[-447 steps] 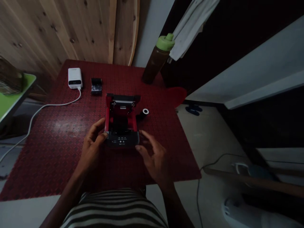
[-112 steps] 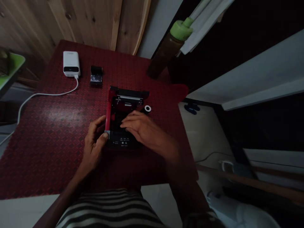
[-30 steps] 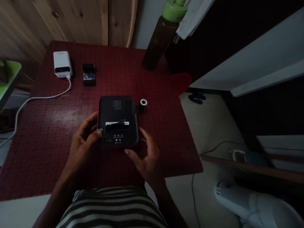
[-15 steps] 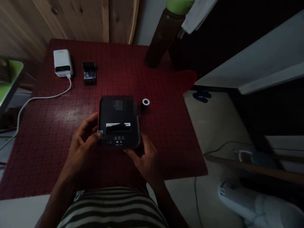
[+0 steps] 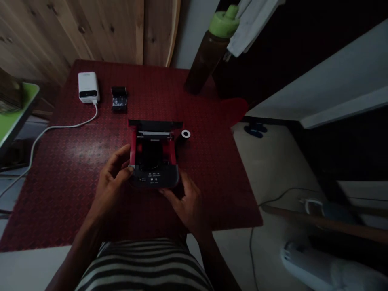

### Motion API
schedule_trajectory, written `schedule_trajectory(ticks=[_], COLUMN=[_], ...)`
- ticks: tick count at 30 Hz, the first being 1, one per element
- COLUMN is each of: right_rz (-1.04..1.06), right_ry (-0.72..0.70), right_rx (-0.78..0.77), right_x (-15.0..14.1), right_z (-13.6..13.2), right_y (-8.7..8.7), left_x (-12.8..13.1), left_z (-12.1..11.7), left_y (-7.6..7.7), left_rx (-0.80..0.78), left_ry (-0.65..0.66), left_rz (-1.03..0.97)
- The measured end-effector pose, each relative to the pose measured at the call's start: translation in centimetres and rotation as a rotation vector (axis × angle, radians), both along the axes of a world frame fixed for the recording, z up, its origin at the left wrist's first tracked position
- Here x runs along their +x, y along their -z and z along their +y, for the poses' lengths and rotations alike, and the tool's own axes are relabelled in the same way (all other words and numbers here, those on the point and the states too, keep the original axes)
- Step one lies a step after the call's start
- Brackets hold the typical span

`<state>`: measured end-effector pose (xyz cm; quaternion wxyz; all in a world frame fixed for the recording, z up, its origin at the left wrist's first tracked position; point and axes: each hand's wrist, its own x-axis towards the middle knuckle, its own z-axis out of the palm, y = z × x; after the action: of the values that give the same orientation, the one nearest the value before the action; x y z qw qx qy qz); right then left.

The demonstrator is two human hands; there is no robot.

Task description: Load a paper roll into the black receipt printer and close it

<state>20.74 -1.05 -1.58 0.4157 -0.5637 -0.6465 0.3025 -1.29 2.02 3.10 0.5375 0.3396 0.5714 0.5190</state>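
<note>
Device (image 5: 155, 171), lid (image 5: 155, 124) raised, held between left grip (image 5: 111, 178), curled on side, and right grip (image 5: 187, 199), curled round corner.

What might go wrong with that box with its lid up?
The raised black lid might fall and pinch the left hand or right hand, both holding the red-and-black boxy machine. The small white-ended black roll beside it might get bumped away. The white cable runs off the red patterned table; a snag might drag the attached white rectangular block.

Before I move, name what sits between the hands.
The open device sits between the left hand and the right hand; the head view shows it.
</note>
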Motion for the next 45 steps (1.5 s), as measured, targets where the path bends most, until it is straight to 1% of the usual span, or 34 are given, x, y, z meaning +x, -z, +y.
schedule_trajectory(ticks=[3,5,7,8,10,12,14,16,18,23,26,30,32,34,36,38,41,43,45], right_rz=[-0.066,-0.111,-0.169,-0.207,-0.296,-0.433,-0.613,-0.772,-0.864,-0.904,-0.865,-0.734,-0.614,-0.440,-0.232,-0.016,0.262,0.362,0.386], right_ry=[-0.019,-0.001,-0.019,-0.059,-0.200,-0.359,-0.485,-0.541,-0.549,-0.601,-0.534,-0.403,-0.364,-0.308,-0.217,-0.134,-0.072,-0.043,-0.009], right_rx=[0.036,0.113,0.226,0.286,0.364,0.327,0.204,0.086,0.027,-0.015,0.004,0.114,0.174,0.199,0.128,-0.030,-0.239,-0.293,-0.297], right_x=[1.7,2.6,2.7,2.4,1.0,-1.0,-3.1,-4.8,-5.7,-5.9,-5.7,-5.2,-4.1,-2.1,0.4,2.9,5.7,6.5,6.5], right_z=[0.4,1.5,3.3,4.4,7.0,9.4,11.2,12.3,12.9,13.3,12.7,10.5,9.3,8.3,7.5,6.7,5.4,4.6,4.1], right_y=[-1.9,-3.6,-5.3,-6.0,-7.0,-7.6,-7.9,-8.0,-8.0,-8.5,-9.2,-10.4,-11.2,-11.7,-11.6,-10.6,-7.4,-5.0,-3.0], left_x=[0.0,-0.2,-0.3,-0.4,-0.6,-0.7,-0.6,-0.5,-0.4,-0.3,-0.4,-0.4,-0.4,-0.5,-0.5,-0.4,-0.4,-0.3,-0.3], left_z=[-0.2,-0.2,-0.2,-0.2,-0.1,-0.1,-0.1,-0.1,-0.1,0.1,0.1,0.1,0.1,0.0,-0.1,-0.2,-0.2,-0.1,0.1], left_y=[0.4,0.7,1.3,1.6,2.2,2.6,2.7,2.4,2.0,1.7,1.9,2.0,2.0,2.0,2.0,1.9,1.9,1.8,1.9], left_rx=[0.005,0.042,0.087,0.109,0.149,0.179,0.195,0.195,0.184,0.170,0.179,0.197,0.189,0.169,0.148,0.132,0.110,0.109,0.124], left_ry=[0.007,0.024,0.039,0.045,0.054,0.060,0.068,0.077,0.081,0.071,0.081,0.072,0.068,0.074,0.074,0.068,0.046,0.032,0.018], left_rz=[-0.031,-0.031,-0.019,-0.014,-0.009,0.001,0.009,0.003,-0.005,0.011,0.012,0.019,0.014,0.001,-0.006,-0.001,0.007,0.025,0.063])
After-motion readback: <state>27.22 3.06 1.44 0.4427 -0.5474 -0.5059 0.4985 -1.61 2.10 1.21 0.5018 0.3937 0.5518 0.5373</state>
